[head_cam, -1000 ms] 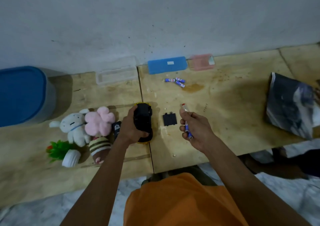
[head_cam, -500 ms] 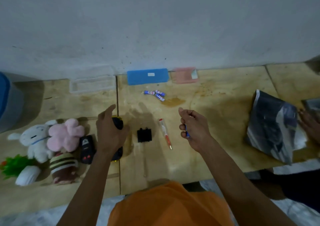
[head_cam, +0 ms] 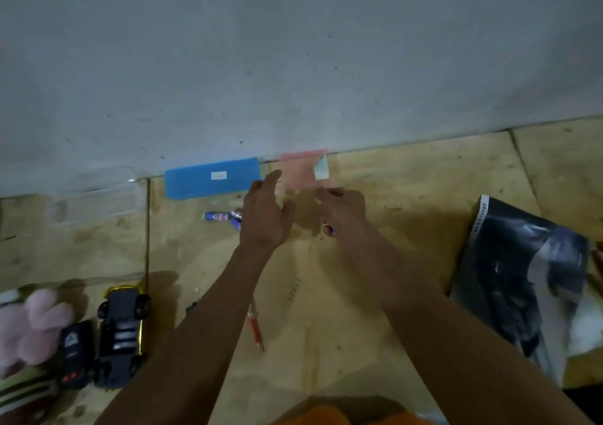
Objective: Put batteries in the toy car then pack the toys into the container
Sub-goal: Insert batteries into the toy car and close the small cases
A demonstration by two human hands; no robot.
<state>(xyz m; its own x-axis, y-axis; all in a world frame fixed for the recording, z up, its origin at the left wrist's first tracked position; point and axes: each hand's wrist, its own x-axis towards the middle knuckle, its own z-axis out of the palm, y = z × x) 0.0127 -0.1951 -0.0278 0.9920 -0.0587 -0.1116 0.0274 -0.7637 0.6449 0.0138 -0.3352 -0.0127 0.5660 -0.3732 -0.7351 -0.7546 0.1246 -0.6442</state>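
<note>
The left hand (head_cam: 266, 216) reaches open-fingered toward the loose batteries (head_cam: 225, 218) near the wall; the right hand (head_cam: 342, 211) is curled round one battery (head_cam: 329, 230) (only its tip shows). The toy car (head_cam: 122, 335) lies belly-up at the tabletop's (head_cam: 408, 196) near left. A careless sweep could roll the batteries away.

A: Where's the toy car (head_cam: 121, 336)?

B: Low on the left of the counter (head_cam: 408, 196), flipped on its back, dark underside and wheels up, yellow body showing at the edges.

A: And the batteries (head_cam: 225, 217)?

B: Blue and white, lying loose together near the wall; one end is hidden. Another battery (head_cam: 329, 230) pokes out below curled fingers.

A: The soft toys?

B: A pink plush (head_cam: 31, 326) and a striped one (head_cam: 23, 392) at the left edge, just beside the car.
</note>
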